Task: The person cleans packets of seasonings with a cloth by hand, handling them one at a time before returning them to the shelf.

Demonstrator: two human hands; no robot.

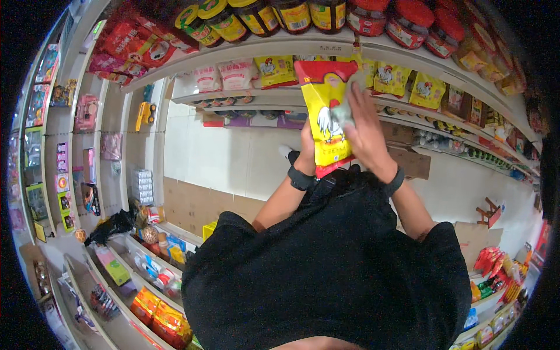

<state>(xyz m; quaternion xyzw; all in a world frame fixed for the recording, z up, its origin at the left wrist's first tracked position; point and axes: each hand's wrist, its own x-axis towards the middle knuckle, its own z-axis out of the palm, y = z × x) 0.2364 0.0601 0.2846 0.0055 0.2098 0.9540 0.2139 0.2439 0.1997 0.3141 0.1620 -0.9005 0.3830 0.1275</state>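
Observation:
A yellow bag with a red top band and a white rooster printed on it is upright in front of my chest. My left hand is closed on its lower left edge, with the fingers mostly hidden behind it. Against the bag's right side, my right hand presses a pale grey-green cloth, its fingers pointing up along the edge. The cloth covers part of the rooster print and is slightly blurred.
Similar yellow bags and pale pink-white bags line the shelf ahead. Above stand dark jars with yellow lids and red-lidded jars. Toy shelves run along the left. A small wooden stool stands on the floor at right.

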